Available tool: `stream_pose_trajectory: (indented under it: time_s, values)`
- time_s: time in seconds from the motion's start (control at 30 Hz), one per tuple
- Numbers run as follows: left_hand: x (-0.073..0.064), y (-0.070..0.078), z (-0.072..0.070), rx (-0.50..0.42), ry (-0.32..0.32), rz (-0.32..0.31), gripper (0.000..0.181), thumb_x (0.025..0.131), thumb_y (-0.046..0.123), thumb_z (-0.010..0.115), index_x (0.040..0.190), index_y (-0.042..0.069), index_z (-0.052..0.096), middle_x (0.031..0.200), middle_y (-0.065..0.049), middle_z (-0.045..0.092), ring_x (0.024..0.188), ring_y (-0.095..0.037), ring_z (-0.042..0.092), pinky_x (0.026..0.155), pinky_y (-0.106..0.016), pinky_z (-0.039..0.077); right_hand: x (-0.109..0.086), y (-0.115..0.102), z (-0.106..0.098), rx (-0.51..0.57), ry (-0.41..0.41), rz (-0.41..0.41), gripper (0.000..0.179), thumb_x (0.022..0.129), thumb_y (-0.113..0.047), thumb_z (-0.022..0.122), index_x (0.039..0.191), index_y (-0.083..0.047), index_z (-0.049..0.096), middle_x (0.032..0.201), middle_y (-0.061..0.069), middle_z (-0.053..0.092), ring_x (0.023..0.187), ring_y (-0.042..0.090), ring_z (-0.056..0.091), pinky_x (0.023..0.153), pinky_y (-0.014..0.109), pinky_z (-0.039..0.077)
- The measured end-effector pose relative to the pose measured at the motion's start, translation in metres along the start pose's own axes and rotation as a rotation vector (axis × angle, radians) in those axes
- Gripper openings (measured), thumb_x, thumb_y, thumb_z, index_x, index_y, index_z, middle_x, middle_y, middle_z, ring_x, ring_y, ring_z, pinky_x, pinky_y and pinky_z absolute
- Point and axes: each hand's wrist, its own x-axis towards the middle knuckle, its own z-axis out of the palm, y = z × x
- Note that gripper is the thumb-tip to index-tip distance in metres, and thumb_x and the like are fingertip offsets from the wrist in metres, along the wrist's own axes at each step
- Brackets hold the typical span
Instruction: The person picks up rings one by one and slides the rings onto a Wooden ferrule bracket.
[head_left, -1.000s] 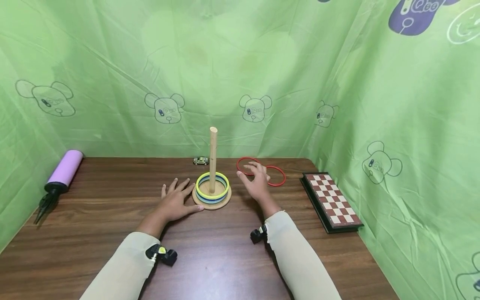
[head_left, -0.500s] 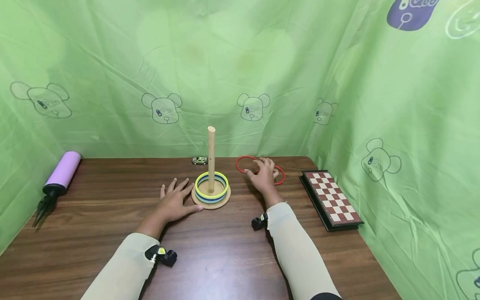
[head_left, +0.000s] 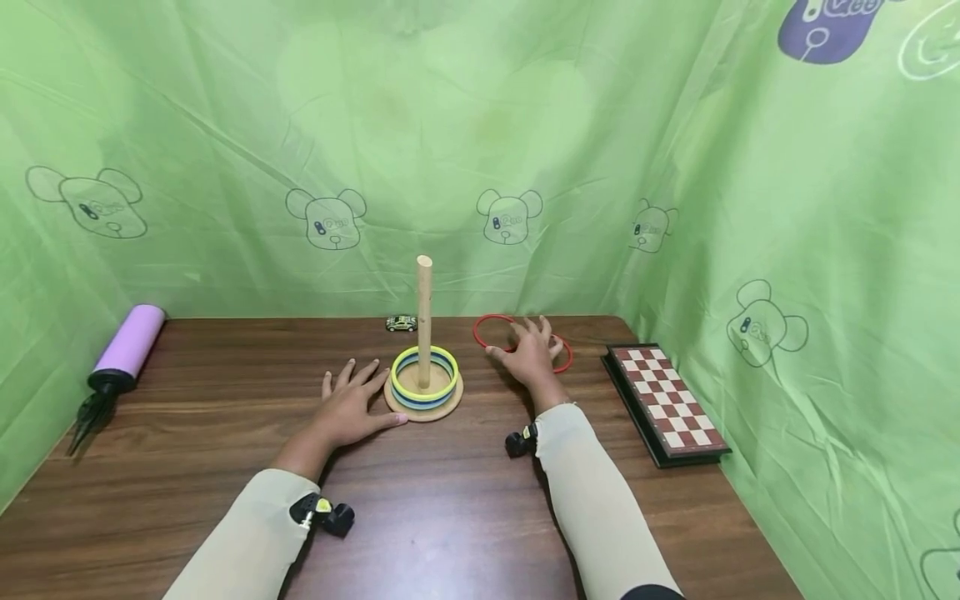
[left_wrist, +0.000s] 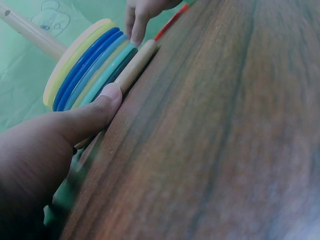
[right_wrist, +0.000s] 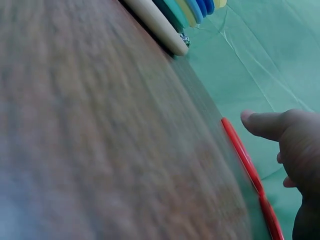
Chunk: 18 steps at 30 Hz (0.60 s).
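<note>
A wooden peg (head_left: 424, 321) rises from a round wooden base (head_left: 426, 417), with several stacked rings around its foot. The topmost is a yellow ring (head_left: 424, 396); blue, light blue and green edges show below it in the left wrist view. My left hand (head_left: 348, 412) lies with fingers spread at the left of the base, its thumb (left_wrist: 111, 97) touching the rim. Over two red rings (head_left: 480, 335) lying on the table hovers my right hand (head_left: 531, 360), thumb and fingers apart. In the right wrist view the thumb (right_wrist: 265, 124) stays clear of the rings' edges (right_wrist: 245, 155).
Behind the peg stands a toy car (head_left: 401, 322). A folded chessboard (head_left: 663, 400) lies at the right, and a purple hand pump (head_left: 131, 342) at the far left. Green printed cloth (head_left: 420, 167) borders the wooden table (head_left: 420, 533) at the back and sides.
My right hand has moved right and slightly forward, from the left red ring to where the two rings meet. My left hand stays at the base, and the stacked rings have not moved.
</note>
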Motion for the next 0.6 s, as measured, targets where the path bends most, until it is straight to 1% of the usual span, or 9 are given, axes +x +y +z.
stream_pose_trajectory:
  time_s: [0.13, 0.27, 0.47, 0.5, 0.6]
  values:
    - [0.0, 0.001, -0.001, 0.003, 0.018, 0.006, 0.107, 0.087, 0.081, 0.073, 0.167, 0.015, 0.047, 0.178, -0.018, 0.034, 0.167, -0.056, 0.014, 0.126, -0.085, 0.002, 0.006, 0.0, -0.001, -0.042, -0.028, -0.002, 0.088, 0.088, -0.066, 0.084, 0.154, -0.012, 0.063, 0.171, 0.016, 0.047, 0.17, 0.043, 0.011, 0.126, 0.081, 0.008]
    - [0.001, 0.002, -0.002, 0.007, 0.033, 0.012, 0.106, 0.087, 0.08, 0.073, 0.166, 0.014, 0.048, 0.178, -0.019, 0.036, 0.166, -0.057, 0.015, 0.126, -0.086, 0.003, 0.011, 0.0, -0.003, -0.054, -0.046, -0.006, 0.089, 0.087, -0.068, 0.084, 0.153, -0.012, 0.065, 0.169, 0.018, 0.048, 0.169, 0.045, 0.011, 0.124, 0.085, 0.008]
    - [0.001, 0.001, -0.002, 0.013, 0.013, 0.004, 0.107, 0.088, 0.081, 0.072, 0.167, 0.014, 0.047, 0.178, -0.02, 0.034, 0.166, -0.058, 0.014, 0.126, -0.086, 0.003, 0.014, 0.002, -0.001, -0.083, -0.098, 0.012, 0.089, 0.088, -0.072, 0.08, 0.153, -0.013, 0.065, 0.169, 0.017, 0.049, 0.17, 0.045, 0.01, 0.126, 0.086, 0.007]
    - [0.0, 0.001, -0.002, 0.012, 0.013, 0.004, 0.107, 0.088, 0.081, 0.072, 0.167, 0.014, 0.047, 0.178, -0.02, 0.034, 0.166, -0.058, 0.015, 0.126, -0.086, 0.003, 0.014, 0.003, 0.0, -0.083, -0.104, 0.013, 0.087, 0.088, -0.071, 0.08, 0.151, -0.013, 0.066, 0.168, 0.017, 0.05, 0.17, 0.045, 0.01, 0.126, 0.085, 0.006]
    - [-0.001, 0.002, -0.001, 0.01, 0.011, 0.002, 0.106, 0.088, 0.08, 0.072, 0.167, 0.014, 0.047, 0.178, -0.019, 0.034, 0.166, -0.058, 0.015, 0.126, -0.086, 0.003, 0.013, 0.005, 0.003, -0.082, -0.118, 0.011, 0.076, 0.09, -0.069, 0.08, 0.138, -0.011, 0.073, 0.156, 0.017, 0.061, 0.169, 0.046, 0.012, 0.127, 0.084, 0.003]
